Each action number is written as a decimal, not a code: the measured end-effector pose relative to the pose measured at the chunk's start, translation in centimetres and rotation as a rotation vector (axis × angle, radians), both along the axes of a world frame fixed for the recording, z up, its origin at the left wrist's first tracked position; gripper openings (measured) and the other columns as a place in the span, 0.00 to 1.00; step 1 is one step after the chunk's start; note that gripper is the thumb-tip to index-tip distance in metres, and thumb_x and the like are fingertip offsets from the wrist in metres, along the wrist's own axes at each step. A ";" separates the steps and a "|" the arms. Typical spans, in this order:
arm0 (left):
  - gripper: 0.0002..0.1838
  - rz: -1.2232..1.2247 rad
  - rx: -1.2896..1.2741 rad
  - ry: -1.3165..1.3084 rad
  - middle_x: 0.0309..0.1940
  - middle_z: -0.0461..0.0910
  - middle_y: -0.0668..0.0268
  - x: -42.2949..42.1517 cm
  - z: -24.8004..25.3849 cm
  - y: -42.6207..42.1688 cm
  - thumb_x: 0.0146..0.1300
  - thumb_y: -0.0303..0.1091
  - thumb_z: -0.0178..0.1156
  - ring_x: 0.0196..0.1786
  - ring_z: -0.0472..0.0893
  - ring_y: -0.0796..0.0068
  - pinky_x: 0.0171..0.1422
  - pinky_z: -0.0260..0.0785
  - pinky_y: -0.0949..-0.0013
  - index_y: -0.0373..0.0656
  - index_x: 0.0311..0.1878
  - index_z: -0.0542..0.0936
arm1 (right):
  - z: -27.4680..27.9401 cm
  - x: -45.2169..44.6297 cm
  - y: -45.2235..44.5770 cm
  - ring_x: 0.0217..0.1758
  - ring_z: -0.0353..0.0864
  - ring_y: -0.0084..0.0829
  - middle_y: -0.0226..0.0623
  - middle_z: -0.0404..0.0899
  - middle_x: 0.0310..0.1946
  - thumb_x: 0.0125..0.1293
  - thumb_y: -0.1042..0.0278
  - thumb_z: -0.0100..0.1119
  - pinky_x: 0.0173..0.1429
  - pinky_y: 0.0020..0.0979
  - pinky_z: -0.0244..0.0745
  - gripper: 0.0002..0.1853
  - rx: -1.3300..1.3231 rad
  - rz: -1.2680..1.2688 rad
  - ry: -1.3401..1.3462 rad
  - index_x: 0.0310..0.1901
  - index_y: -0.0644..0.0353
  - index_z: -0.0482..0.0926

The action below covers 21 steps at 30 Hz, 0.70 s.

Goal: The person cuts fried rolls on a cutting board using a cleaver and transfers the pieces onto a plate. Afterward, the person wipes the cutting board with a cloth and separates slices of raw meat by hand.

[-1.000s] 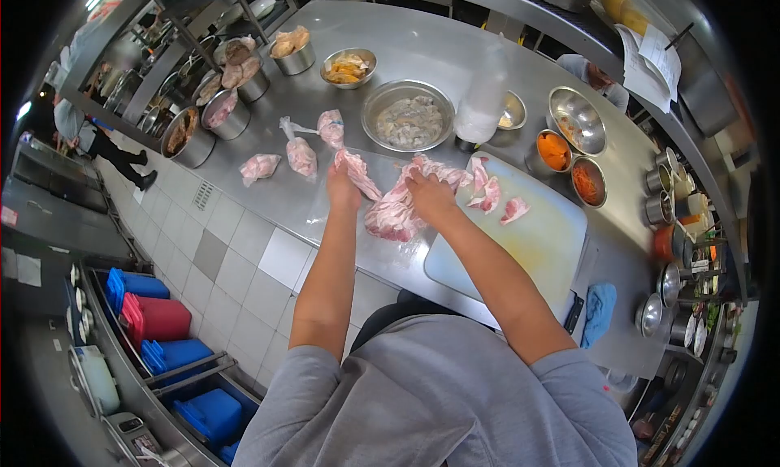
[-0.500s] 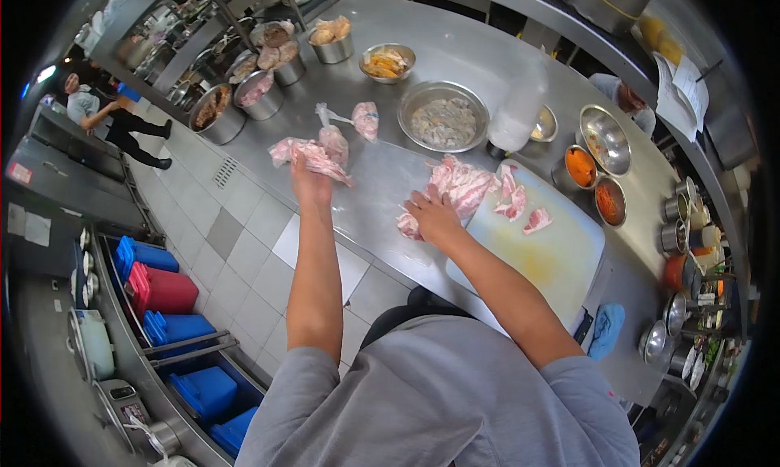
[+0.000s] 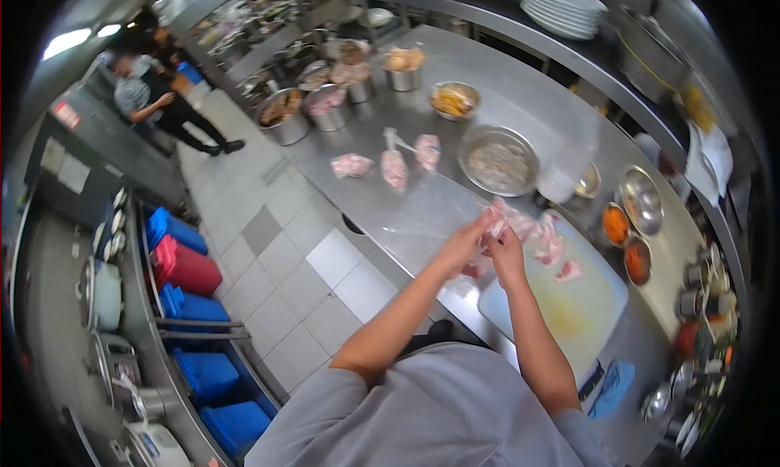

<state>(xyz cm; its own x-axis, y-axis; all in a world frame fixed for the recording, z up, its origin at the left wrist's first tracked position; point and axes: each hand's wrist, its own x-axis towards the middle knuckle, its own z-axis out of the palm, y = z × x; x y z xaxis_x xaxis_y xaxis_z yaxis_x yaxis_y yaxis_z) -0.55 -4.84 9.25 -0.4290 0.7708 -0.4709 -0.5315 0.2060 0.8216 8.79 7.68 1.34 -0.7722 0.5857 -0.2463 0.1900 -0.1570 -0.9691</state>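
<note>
Both my hands meet over the near left edge of the white cutting board (image 3: 597,304). My left hand (image 3: 470,241) and my right hand (image 3: 507,254) are closed on raw sliced meat (image 3: 513,216), with fingers bunched together and partly blurred. More strips of raw meat (image 3: 546,244) lie on the board, along with a small piece (image 3: 568,270). To the left, clear plastic (image 3: 418,211) is spread flat on the steel table. Beyond it sit a bagged meat portion (image 3: 352,166) and two knotted bags of meat (image 3: 394,170).
A steel bowl of shrimp-like pieces (image 3: 497,165) stands behind my hands. Bowls of orange food (image 3: 615,224) are at the right. A blue cloth (image 3: 612,390) lies by the board. Steel pots (image 3: 284,118) line the far left edge. A person (image 3: 162,105) stands in the aisle.
My left hand has moved right from the bagged portions, leaving one on the table, and joined my right hand at the meat by the board. The view has shifted.
</note>
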 end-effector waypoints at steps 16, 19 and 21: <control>0.23 -0.118 0.157 -0.007 0.52 0.87 0.61 -1.1 -9.2 -0.5 0.74 0.26 0.66 0.39 0.87 0.76 0.44 0.84 0.69 0.34 0.70 0.78 | 1.8 2.5 4.9 0.63 0.86 0.32 0.40 0.82 0.62 0.75 0.75 0.61 0.63 0.38 0.84 0.24 -0.215 -0.012 0.072 0.71 0.59 0.74; 0.26 -0.057 -0.033 0.279 0.53 0.87 0.61 -1.0 -12.0 -1.0 0.72 0.27 0.68 0.41 0.87 0.76 0.45 0.83 0.70 0.35 0.71 0.76 | -1.2 2.8 5.3 0.66 0.84 0.39 0.47 0.79 0.66 0.73 0.70 0.66 0.65 0.43 0.82 0.24 0.394 0.001 -0.374 0.69 0.59 0.76; 0.32 0.010 -0.002 0.373 0.57 0.85 0.57 -0.7 -13.8 -1.6 0.71 0.28 0.69 0.46 0.87 0.73 0.47 0.83 0.71 0.36 0.76 0.71 | -1.7 3.1 5.0 0.68 0.83 0.46 0.51 0.73 0.72 0.71 0.66 0.69 0.66 0.45 0.83 0.27 0.900 0.032 -0.553 0.69 0.58 0.75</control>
<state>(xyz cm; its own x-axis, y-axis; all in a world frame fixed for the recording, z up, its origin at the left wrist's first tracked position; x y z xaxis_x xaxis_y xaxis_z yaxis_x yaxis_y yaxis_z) -1.21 -6.49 -4.52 -0.5789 0.7650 -0.2822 -0.1973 0.2044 0.9588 11.85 12.71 -0.40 -0.7035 0.7086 -0.0541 0.6322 0.5893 -0.5030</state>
